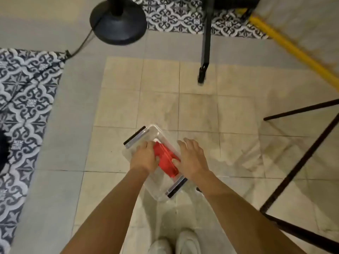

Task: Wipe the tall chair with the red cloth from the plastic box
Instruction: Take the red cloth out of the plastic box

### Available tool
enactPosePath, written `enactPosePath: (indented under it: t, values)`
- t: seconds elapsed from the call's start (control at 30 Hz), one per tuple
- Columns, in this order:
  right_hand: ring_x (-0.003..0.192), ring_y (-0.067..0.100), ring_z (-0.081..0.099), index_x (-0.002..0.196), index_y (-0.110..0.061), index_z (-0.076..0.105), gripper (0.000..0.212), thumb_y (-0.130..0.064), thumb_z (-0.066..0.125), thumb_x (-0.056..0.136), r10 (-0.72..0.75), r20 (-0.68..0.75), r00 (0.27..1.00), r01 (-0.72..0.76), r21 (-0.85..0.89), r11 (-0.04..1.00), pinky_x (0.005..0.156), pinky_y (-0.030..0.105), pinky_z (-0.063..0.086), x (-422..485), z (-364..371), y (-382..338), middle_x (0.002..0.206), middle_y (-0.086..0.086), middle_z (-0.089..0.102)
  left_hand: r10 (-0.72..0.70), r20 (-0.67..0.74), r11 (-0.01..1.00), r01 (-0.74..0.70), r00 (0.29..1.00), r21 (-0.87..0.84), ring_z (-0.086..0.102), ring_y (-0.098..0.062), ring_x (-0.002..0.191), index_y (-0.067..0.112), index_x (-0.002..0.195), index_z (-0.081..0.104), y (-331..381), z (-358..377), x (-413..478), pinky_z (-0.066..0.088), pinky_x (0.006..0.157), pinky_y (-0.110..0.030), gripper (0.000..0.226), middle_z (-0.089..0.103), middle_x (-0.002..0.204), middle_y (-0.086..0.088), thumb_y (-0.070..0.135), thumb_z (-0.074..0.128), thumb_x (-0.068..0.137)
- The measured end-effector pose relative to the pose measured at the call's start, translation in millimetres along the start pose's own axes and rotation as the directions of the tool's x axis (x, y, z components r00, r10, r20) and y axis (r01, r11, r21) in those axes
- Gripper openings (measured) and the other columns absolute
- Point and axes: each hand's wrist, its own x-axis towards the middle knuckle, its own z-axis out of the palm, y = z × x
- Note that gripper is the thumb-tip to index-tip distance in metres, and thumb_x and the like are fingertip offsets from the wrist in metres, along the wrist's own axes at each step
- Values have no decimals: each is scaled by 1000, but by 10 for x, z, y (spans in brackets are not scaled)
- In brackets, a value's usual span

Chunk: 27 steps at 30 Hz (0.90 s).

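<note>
1. The left hand [145, 158] reaches down into a clear rectangular plastic box [155, 186]. Its fingers curl round the left edge of a folded red cloth [166, 162] and its thumb lies on the cloth's top
2. The right hand [192, 158] has its fingers spread and straight and grips nothing. Its thumb touches the cloth's right edge, and the palm lies over the box's right wall
3. The red cloth lies inside the box, about midway along it, between the two hands
4. The box stands on pale beige floor tiles [159, 107], turned diagonally. One black clip handle [134, 137] is at its far left end and another [177, 187] is at its near right end
5. Two white shoes [174, 242] show at the near edge, just this side of the box
6. To the right, well apart from the box, stand the thin dark metal bars [293, 171] of a frame. It is cut off by the picture's edge, so whether it is the tall chair cannot be told
7. Far off are a straight black leg [205, 43] and a round black stand base [118, 22] with a dark cable [82, 43]. A slanting yellow pole [293, 50] is at far right
8. Black-and-white patterned tiles [23, 107] cover the floor at left
</note>
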Motion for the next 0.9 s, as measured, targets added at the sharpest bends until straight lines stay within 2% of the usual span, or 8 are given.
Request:
enactPosePath:
  t: [0.1, 0.27, 0.47, 0.57, 0.7, 0.9]
  values:
    - [142, 24, 17, 148, -17, 19, 71, -43, 53, 91, 25, -33, 999, -25, 11, 1000, 116, 38, 17, 255, 324, 107, 153, 6, 23, -66, 1, 998, 66, 998, 2, 40, -29, 126, 17, 136, 38, -79, 290, 341, 37, 104, -48, 50, 40, 140, -8, 25, 54, 90]
    - [142, 25, 17, 147, -14, 20, 72, -47, 50, 91, 34, -130, 991, -28, 49, 998, 117, 39, 17, 525, 682, 161, 152, 6, 26, -139, 13, 990, 139, 990, 38, 43, -29, 123, 15, 138, 34, -166, 682, 673, 37, 96, -40, 51, 42, 136, -9, 26, 54, 92]
    - [143, 25, 14, 148, -15, 16, 73, -47, 49, 91, 3, -130, 992, 1, 31, 1000, 117, 39, 15, 645, 886, 250, 154, 7, 23, -214, 20, 972, 215, 977, -98, 37, -34, 127, 10, 143, 24, -247, 1001, 869, 36, 101, -44, 65, 38, 140, -16, 21, 59, 90]
    - [143, 25, 14, 148, -15, 16, 73, -47, 49, 91, 8, -110, 994, -5, 24, 1000, 116, 39, 15, 660, 932, 283, 154, 7, 22, -223, -30, 974, 221, 974, -53, 36, -34, 125, 6, 138, 31, -256, 1059, 890, 36, 99, -42, 60, 41, 136, -16, 23, 61, 89]
    - [142, 25, 15, 148, -16, 17, 73, -45, 51, 90, 13, -103, 995, -8, 46, 999, 115, 39, 16, 669, 952, 298, 153, 7, 23, -239, -86, 969, 232, 967, -82, 38, -33, 124, 5, 131, 40, -270, 1040, 887, 38, 97, -40, 58, 45, 132, -17, 25, 68, 84]
    - [142, 25, 15, 148, -16, 16, 74, -46, 52, 90, 12, -91, 996, -9, 35, 999, 114, 40, 18, 634, 906, 263, 154, 7, 22, -183, -23, 947, 169, 983, -273, 51, -30, 109, 8, 108, 51, -323, 950, 836, 42, 89, -35, 34, 53, 114, -13, 25, 68, 83]
